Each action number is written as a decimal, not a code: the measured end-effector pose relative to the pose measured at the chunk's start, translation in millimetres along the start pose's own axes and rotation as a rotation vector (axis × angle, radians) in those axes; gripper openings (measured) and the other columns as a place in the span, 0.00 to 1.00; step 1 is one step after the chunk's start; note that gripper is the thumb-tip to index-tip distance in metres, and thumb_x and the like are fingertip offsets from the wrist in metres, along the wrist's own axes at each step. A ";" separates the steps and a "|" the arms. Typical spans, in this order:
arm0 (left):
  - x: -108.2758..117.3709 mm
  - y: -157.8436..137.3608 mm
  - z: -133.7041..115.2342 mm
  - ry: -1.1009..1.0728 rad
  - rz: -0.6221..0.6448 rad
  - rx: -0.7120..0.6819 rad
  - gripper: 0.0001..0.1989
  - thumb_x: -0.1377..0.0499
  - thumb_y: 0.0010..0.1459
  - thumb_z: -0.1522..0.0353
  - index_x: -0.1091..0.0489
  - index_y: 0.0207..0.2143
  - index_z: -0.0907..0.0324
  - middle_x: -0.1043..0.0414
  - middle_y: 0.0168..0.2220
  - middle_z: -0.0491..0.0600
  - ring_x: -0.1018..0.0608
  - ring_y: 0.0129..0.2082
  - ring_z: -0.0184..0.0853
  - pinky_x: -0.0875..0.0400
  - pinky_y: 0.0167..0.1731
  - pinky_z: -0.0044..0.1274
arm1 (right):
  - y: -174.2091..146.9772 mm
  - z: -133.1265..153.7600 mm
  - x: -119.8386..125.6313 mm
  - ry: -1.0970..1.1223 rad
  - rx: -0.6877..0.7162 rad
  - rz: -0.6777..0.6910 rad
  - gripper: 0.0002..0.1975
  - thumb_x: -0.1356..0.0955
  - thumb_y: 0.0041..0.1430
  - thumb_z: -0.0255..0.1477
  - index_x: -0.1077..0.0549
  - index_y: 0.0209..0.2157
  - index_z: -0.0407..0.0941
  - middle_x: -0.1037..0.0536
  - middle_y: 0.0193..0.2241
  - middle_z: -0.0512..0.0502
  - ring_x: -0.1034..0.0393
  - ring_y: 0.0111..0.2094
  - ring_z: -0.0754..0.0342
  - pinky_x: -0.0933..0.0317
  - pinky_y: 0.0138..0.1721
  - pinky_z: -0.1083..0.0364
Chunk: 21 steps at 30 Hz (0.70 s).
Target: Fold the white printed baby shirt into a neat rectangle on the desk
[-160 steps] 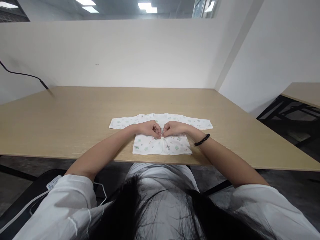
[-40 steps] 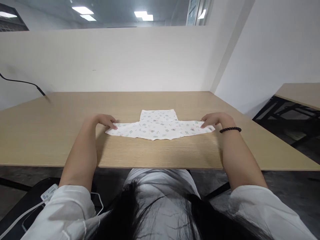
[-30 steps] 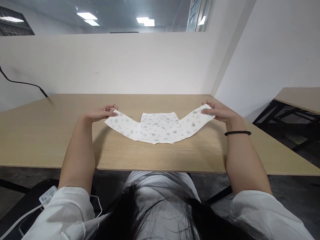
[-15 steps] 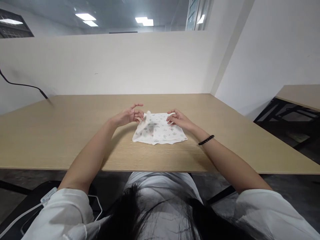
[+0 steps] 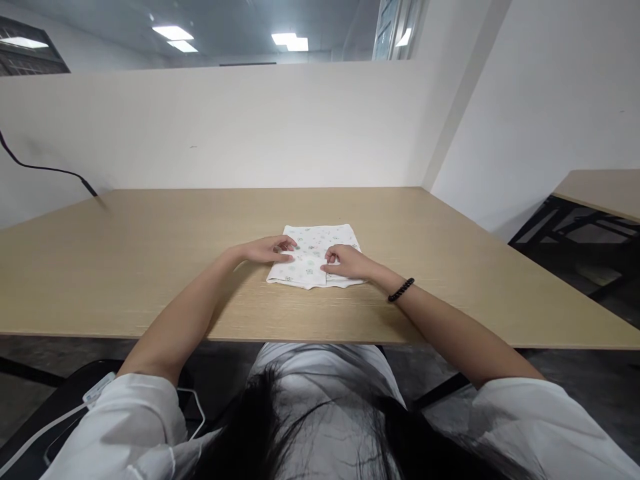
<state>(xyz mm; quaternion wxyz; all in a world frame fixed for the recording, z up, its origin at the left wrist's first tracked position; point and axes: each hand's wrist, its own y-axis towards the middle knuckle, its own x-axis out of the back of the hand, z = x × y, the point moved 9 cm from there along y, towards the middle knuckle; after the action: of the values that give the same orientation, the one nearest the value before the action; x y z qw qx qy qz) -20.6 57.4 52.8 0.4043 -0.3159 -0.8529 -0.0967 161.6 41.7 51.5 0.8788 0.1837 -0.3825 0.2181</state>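
A white cloth (image 5: 305, 270) with a small greenish print lies flat in front of me, its sides folded inward. Over its left part rests my left hand (image 5: 273, 249), thumb and fingers apart, with the fingertips on or just above the fabric. My right hand (image 5: 347, 262) is over the right part of the cloth. Its thumb and fingertips are pinched together at the edge of the folded layer near the middle. The palm hides some of the right side.
The cloth lies on a light wooden table (image 5: 175, 233). A white partition (image 5: 250, 127) rises behind it. A black cable (image 5: 55, 169) hangs at the left. Another table (image 5: 600, 190) stands to the right.
The raised left side of the cloth has been laid over toward the right and now lies flat. My left hand has lowered to the cloth; my right hand has moved slightly left and closed at the fold.
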 end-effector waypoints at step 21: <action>-54.1 -54.0 -21.8 0.439 0.158 -0.009 0.51 0.43 0.52 0.40 0.55 0.71 0.52 0.54 0.71 0.57 0.46 0.70 0.53 0.56 0.66 0.37 | -70.9 -20.3 31.9 -0.231 0.007 0.257 0.38 0.30 0.56 0.50 0.36 0.64 0.50 0.34 0.63 0.38 0.41 0.64 0.35 0.49 0.64 0.39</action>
<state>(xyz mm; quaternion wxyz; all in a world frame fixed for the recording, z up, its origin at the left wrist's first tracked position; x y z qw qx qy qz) -14.6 -19.0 31.3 0.5849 -0.3550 -0.7167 -0.1348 230.3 0.0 51.5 0.7931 0.1603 -0.5007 0.3076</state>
